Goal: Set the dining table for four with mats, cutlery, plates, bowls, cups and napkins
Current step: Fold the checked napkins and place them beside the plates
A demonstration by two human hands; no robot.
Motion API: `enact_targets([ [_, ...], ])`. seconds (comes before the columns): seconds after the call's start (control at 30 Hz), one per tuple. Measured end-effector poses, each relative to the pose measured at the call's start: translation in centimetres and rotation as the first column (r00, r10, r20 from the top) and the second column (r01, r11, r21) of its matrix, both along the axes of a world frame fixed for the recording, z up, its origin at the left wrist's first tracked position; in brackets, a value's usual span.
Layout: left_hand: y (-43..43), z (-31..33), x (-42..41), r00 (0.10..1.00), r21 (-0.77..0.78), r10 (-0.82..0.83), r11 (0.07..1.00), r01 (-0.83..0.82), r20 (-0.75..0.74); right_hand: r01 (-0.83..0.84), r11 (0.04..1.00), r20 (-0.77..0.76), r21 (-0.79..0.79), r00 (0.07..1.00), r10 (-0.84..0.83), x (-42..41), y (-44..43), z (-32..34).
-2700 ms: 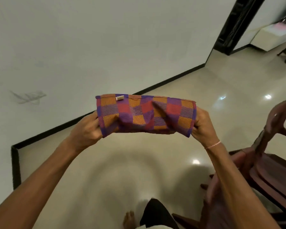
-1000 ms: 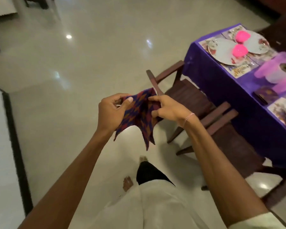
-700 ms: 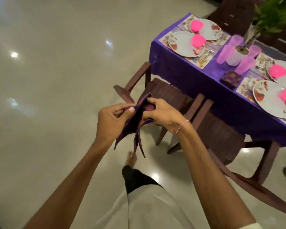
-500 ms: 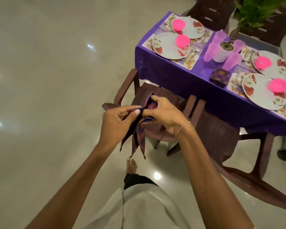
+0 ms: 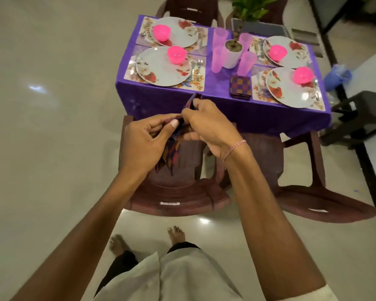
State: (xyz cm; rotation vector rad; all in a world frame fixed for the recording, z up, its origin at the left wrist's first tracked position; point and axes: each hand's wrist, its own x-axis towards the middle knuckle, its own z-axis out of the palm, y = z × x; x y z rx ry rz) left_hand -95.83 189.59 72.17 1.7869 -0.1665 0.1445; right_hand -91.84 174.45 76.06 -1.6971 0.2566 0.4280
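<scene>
Swung round since 1 second ago, the head view now faces the table [image 5: 217, 106] squarely, where it then sat at the right edge. The napkin [image 5: 172, 152], stretched wide between the hands 2.7 seconds ago, is gathered into a narrow bundle.

The left hand [image 5: 144, 139] pinches the napkin between thumb and fingers [image 5: 161, 118]. The right hand [image 5: 206, 124] curls its fingers over the upper fold, clenched on the cloth. 2 pointed corners hang below the left palm. The napkin is in the air above the seat of the chair [image 5: 176, 196], just short of the table's near edge. It is probably worked there because the chair stands between the person and the table.

On the purple cloth, 4 places look laid: each mat [image 5: 130, 73] carries a plate [image 5: 159, 72] with a pink bowl [image 5: 176, 54]. Cutlery [image 5: 197, 66] lies beside the near-left plate; at the other places it is too small to make out fully. 4 cups [image 5: 217, 59] huddle round a white pot [image 5: 232, 56] at the centre — likely parked there, not yet dealt out.

A folded stack [image 5: 240, 86] of matching napkins rests near the front edge, between the 2 near mats. That placing suggests a holding pile, with this napkin to join it or go to a place. So napkins seem the step in hand, and the task looks close to done.
</scene>
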Motion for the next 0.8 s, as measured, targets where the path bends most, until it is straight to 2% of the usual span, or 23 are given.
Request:
enact_targets([
  [0.07,1.4,-0.6,1.8,0.998,0.007,-0.065,0.998,0.065,0.012,0.068,0.996,-0.004,0.055,0.998,-0.067,0.9,1.0,0.1],
  [0.17,5.4,-1.5,4.8,0.977,0.057,-0.206,0.977,0.204,0.048,0.19,0.981,-0.037,0.032,0.981,-0.189,2.4,4.3,-0.6],
  [0.23,8.4,-2.4,6.7,0.963,0.126,-0.251,0.963,0.239,0.095,0.27,0.957,-0.074,0.111,0.962,-0.263,3.4,6.9,-1.1],
  [0.33,13.6,-2.8,10.1,0.953,0.114,-0.275,0.959,0.261,0.125,0.415,0.885,-0.057,0.213,0.909,-0.413,4.2,11.8,-1.4],
  [0.37,15.1,-2.7,11.2,0.953,0.091,-0.282,0.958,0.273,0.114,0.437,0.885,-0.009,0.162,0.897,-0.441,4.2,13.1,-1.5],
  [0.4,16.4,-2.6,12.1,0.951,0.065,-0.291,0.956,0.286,0.099,0.443,0.896,0.077,0.022,0.893,-0.443,4.2,13.8,-1.8],
  [0.43,17.9,-2.4,13.2,0.949,0.051,-0.306,0.952,0.302,0.08,0.444,0.873,0.188,-0.202,0.893,-0.41,4.4,14.8,-2.3],
  [0.47,19.1,-2.4,14.2,0.945,0.046,-0.319,0.947,0.317,0.067,0.425,0.779,0.289,-0.461,0.902,-0.321,4.3,15.5,-2.7],
  [0.5,20.4,-2.3,15.3,0.943,0.053,-0.328,0.944,0.326,0.057,0.403,0.618,0.343,-0.675,0.913,-0.22,4.2,16.2,-3.1],
  [0.53,21.5,-2.3,16.3,0.942,0.066,-0.332,0.942,0.328,0.049,0.388,0.462,0.366,-0.798,0.92,-0.14,4.0,17.0,-3.4],
  [0.57,22.4,-2.4,17.1,0.943,0.076,-0.329,0.942,0.326,0.037,0.401,0.383,0.4,-0.832,0.913,-0.086,3.8,17.5,-3.6],
  [0.6,23.4,-2.4,18.1,0.943,0.079,-0.332,0.941,0.33,0.02,0.443,0.375,0.458,-0.814,0.887,-0.054,3.9,18.1,-3.9],
  [0.63,24.2,-2.5,19.0,0.942,0.079,-0.337,0.939,0.335,0.007,0.49,0.421,0.523,-0.763,0.851,-0.042,3.9,18.6,-4.3],
  [0.73,25.6,-3.0,22.0,0.937,0.06,-0.348,0.935,0.349,-0.032,0.506,0.653,0.577,-0.564,0.807,-0.128,5.1,20.1,-5.1],
  [0.8,26.0,-3.4,23.9,0.925,-0.05,-0.372,0.928,0.369,-0.081,0.506,0.778,0.571,-0.373,0.786,-0.237,6.4,21.0,-5.3],
])
